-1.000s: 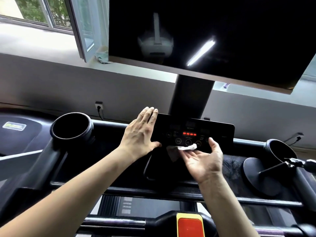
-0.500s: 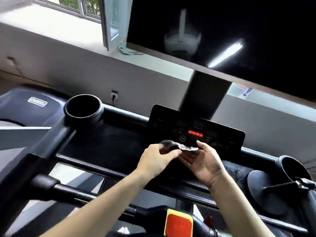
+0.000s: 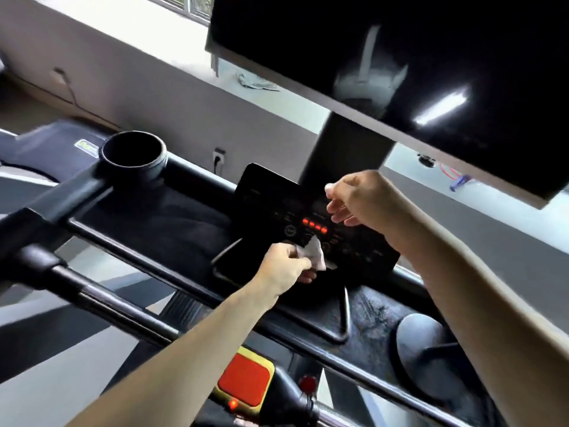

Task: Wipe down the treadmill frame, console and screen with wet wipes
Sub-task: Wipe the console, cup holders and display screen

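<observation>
The treadmill's black console panel [image 3: 271,204] stands at centre with a row of red lights. Above it hangs the big dark screen [image 3: 400,57] on a black post. My left hand [image 3: 284,265] pinches a crumpled white wet wipe [image 3: 316,252] against the panel's lower edge, just under the lights. Over the panel's upper right part, my right hand [image 3: 358,198] hovers with fingers loosely curled and nothing plainly in it. The black frame bar [image 3: 123,306] runs diagonally across the lower left.
A round cup holder [image 3: 134,152] sits at the console tray's left end, and a dark disc-shaped part [image 3: 425,337] at the right. The red stop button on its yellow base [image 3: 244,380] is near the bottom. A cloth [image 3: 257,83] lies on the windowsill.
The wipe passed from my right palm to my left hand, which now presses it to the panel. My right hand lifted up and away. The view swung left and tilted.
</observation>
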